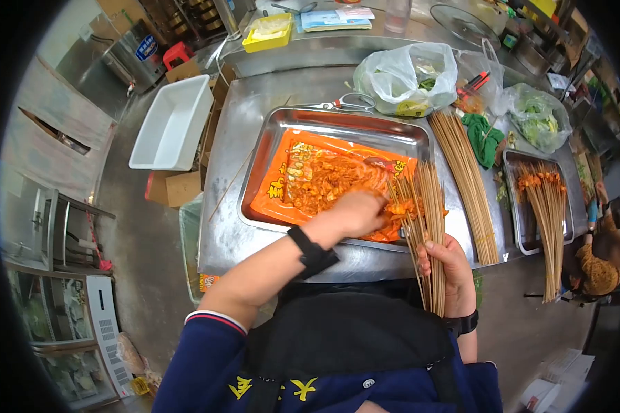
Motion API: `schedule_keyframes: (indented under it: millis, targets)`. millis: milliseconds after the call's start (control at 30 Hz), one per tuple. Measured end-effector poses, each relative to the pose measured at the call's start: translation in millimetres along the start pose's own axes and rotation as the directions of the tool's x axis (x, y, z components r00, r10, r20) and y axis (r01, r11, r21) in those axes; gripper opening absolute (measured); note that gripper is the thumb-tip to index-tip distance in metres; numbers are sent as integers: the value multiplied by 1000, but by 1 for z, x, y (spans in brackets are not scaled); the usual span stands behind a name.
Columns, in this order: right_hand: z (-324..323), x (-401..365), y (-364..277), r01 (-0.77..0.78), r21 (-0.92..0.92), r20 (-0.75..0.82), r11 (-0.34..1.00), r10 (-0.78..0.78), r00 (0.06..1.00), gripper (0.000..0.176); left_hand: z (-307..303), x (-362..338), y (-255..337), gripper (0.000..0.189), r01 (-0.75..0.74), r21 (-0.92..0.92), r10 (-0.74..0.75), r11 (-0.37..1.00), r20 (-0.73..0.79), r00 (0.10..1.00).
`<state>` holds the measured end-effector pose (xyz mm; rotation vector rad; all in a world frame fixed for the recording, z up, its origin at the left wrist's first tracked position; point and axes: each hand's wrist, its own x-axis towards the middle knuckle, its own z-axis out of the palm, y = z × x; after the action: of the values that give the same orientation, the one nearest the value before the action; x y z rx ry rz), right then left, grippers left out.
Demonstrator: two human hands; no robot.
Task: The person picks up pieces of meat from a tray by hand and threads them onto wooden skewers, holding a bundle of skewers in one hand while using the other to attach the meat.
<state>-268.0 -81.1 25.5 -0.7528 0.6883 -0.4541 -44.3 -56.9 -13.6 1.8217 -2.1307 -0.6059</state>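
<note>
My right hand is wrapped round a bundle of thin bamboo skewers at the near right corner of a metal tray. Orange-red pieces of sauced meat sit on some skewers near their upper part. My left hand reaches over the tray with its fingers curled down beside those pieces; what they pinch is hidden. Under it lies an opened orange plastic packet, with a heap of marinated meat spread on top.
Loose bamboo skewers lie right of the tray. Beyond them, a smaller tray bears filled skewers. Scissors and a plastic bag of greens are behind. A white tub stands left. Another person is at far right.
</note>
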Motion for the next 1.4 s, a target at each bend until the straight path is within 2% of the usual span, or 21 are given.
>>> schedule_keyframes:
  millis: [67,133,267,333,367,433,467,567,667,733,767,800,867,900,933,1000,1067,1133,1200,1300,1400]
  targets:
    - [2,1,1,-7,-33,-19,999,7,1000,15,28,4,4,30,-35,-131,32,991,-28,999]
    - [3,4,3,-31,-44,-43,999,29,999,13,35,5,2,26,86,-113,-71,990,130,989]
    - [13,11,2,-82,-97,-93,992,74,993,14,10,-7,-1,20,51,-32,-44,998,187,981]
    - [16,13,4,-89,-145,-112,985,73,991,14,-3,-18,-11,15,-110,37,98,993,232,968]
    - [18,14,5,-89,-140,-116,986,73,991,14,-7,-25,-19,15,-113,37,101,993,238,966]
    - [21,15,8,-97,-121,-141,988,80,987,13,-15,-42,-38,16,-282,85,280,956,29,959]
    - [20,16,8,-102,-115,-141,988,86,986,13,-22,-48,-44,16,-279,83,277,957,35,960]
    - [24,18,7,-78,-148,-112,986,62,992,14,-38,-66,-58,18,-198,157,194,968,36,980]
    - [28,19,4,-99,-201,-156,974,68,985,14,-42,-81,-75,19,-154,94,162,984,-86,983]
    - [31,18,-1,-121,-247,-142,962,87,986,14,-46,-87,-76,23,-160,88,177,983,-258,950]
    - [31,18,-3,-141,-286,-130,948,107,986,13,-48,-89,-77,27,-107,39,114,993,-325,939]
    - [30,20,-4,-141,-276,-123,951,110,986,13,-52,-90,-74,27,-101,46,111,994,-316,942]
    - [26,22,-6,-174,-320,-91,931,153,984,15,-63,-91,-62,27,136,-211,-229,968,-517,825]
    - [22,24,-9,-173,-311,-92,935,151,984,15,-61,-92,-64,23,185,-70,-190,980,-594,781]
    - [17,27,-12,-208,-302,-53,930,201,978,16,-58,-89,-59,23,183,-64,-185,981,-589,787]
    - [13,32,-18,-241,-288,0,927,252,968,17,-51,-86,-46,18,306,-282,-410,909,-477,777]
    - [13,33,-26,-299,-328,15,896,322,947,17,-40,-83,-42,15,278,-204,-345,939,-552,760]
    - [6,34,-21,-294,-286,29,912,315,949,18,-36,-80,-35,13,411,-180,-436,893,-568,698]
    - [5,36,-13,-281,-241,48,929,301,953,18,-30,-74,-32,12,452,-224,-497,863,-534,684]
    - [8,35,-3,-187,-287,48,940,208,977,21,-25,-61,-22,13,357,-173,-394,918,-500,771]
    - [5,33,-6,-191,-262,63,946,214,975,21,-21,-44,-11,24,521,74,-457,850,-389,800]
